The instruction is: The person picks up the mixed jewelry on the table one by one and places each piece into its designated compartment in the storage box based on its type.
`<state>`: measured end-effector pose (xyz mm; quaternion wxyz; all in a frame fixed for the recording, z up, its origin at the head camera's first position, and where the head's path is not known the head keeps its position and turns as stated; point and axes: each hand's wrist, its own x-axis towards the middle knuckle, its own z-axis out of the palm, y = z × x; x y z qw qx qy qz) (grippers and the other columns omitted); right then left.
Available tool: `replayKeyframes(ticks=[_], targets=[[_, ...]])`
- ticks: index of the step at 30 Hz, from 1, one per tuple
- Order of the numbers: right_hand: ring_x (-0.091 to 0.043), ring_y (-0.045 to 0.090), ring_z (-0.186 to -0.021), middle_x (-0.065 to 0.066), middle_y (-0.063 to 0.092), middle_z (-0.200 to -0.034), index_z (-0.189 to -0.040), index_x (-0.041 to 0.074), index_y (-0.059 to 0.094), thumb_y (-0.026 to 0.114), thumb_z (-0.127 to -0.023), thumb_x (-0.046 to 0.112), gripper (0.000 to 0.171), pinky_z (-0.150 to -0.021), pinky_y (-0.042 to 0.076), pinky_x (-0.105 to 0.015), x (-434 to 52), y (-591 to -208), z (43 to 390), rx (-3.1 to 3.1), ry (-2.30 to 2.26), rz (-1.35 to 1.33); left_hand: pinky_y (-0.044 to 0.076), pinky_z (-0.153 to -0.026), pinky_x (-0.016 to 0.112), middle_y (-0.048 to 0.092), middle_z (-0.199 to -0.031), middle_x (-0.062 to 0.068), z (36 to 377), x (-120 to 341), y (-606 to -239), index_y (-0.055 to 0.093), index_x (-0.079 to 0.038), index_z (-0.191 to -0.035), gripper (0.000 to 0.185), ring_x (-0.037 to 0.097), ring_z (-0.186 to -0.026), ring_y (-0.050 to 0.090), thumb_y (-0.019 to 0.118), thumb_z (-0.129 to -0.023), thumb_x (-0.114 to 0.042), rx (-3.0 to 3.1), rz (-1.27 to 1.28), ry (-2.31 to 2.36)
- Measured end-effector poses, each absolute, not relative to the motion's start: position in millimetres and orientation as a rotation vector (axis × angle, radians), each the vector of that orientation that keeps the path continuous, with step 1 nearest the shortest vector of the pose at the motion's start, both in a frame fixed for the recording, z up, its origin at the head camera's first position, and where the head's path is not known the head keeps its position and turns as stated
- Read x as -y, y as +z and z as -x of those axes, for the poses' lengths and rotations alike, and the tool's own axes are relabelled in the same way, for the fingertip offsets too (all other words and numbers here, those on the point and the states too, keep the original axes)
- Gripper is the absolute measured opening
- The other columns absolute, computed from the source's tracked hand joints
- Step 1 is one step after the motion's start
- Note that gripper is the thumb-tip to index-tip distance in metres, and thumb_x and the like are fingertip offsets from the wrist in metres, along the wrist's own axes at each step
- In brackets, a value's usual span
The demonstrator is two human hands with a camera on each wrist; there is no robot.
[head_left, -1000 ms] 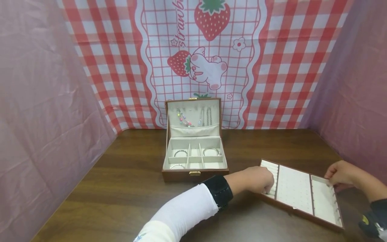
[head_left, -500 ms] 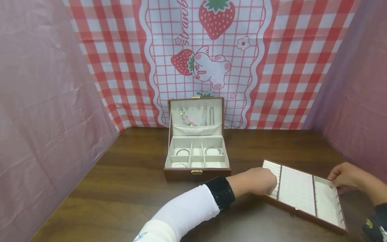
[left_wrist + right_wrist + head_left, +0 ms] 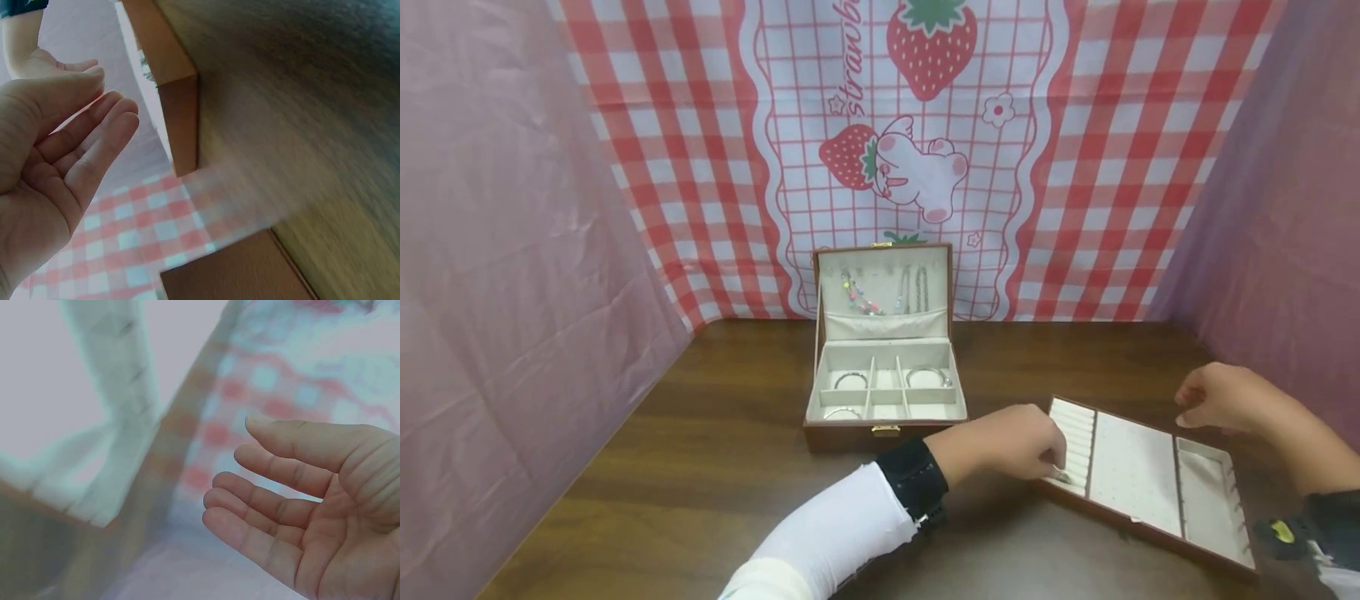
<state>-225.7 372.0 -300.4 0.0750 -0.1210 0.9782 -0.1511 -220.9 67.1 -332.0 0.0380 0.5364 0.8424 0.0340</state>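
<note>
A shallow brown jewelry tray (image 3: pixel 1135 467) with a cream lining lies angled on the right of the table. Its left section has padded ring rolls (image 3: pixel 1077 425), and a small silvery ring (image 3: pixel 1062 476) sits at their near end. My left hand (image 3: pixel 1026 442) hovers at that end, fingers loosely bent with nothing between them; the left wrist view shows the same hand (image 3: pixel 69 137) beside the tray's brown side (image 3: pixel 178 94). Above the tray's far right corner is my right hand (image 3: pixel 1232 400), apart from it. In the right wrist view this hand (image 3: pixel 300 500) holds nothing, its fingers relaxed.
A brown jewelry box (image 3: pixel 883 437) stands with its lid up at the back middle. Bracelets (image 3: pixel 927 378) lie in its compartments, and necklaces (image 3: pixel 861 296) hang inside the lid. A checked cloth (image 3: pixel 1090 208) closes off the back, with pink cloths at both sides.
My right hand has let go of the tray's far right edge and risen. My left hand has drawn back slightly left from the ring rolls, and the ring there now shows.
</note>
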Motion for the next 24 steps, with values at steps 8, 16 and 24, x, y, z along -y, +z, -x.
replayKeyframes(ticks=[8,16,24], targets=[[-0.019,0.063,-0.076,-0.003,0.068,-0.084,-0.092,0.001,0.071,0.083,-0.075,0.016,0.026,-0.066,0.055,-0.042,-288.6,-284.4,206.8,-3.072,-0.5,0.684,0.041,-0.071,0.005,0.069,-0.083,-0.013,220.3,-19.9,-316.0,0.077,-0.016,-0.095,0.009,-0.009,-0.074,0.055,0.071,-0.089,-0.019,-2.615,-1.676,0.378],[-0.014,0.062,-0.074,-0.001,0.069,-0.086,-0.096,0.004,0.071,0.083,-0.076,0.013,0.025,-0.062,0.053,-0.03,-228.2,-290.3,193.8,-2.982,-0.698,0.798,0.043,-0.072,0.006,0.07,-0.086,-0.009,218.7,35.1,-312.4,0.077,-0.014,-0.093,0.008,-0.009,-0.074,0.058,0.074,-0.087,-0.019,-2.694,-1.588,0.53],[-0.009,0.06,-0.072,0.004,0.068,-0.083,-0.092,0.008,0.073,0.083,-0.076,0.013,0.019,-0.064,0.053,-0.028,-185.8,-302.1,195.6,-2.894,-0.823,0.93,0.048,-0.07,0.012,0.071,-0.083,-0.004,214.0,86.1,-322.5,0.076,-0.009,-0.09,0.008,-0.003,-0.073,0.061,0.076,-0.085,-0.015,-2.728,-1.37,0.712]])
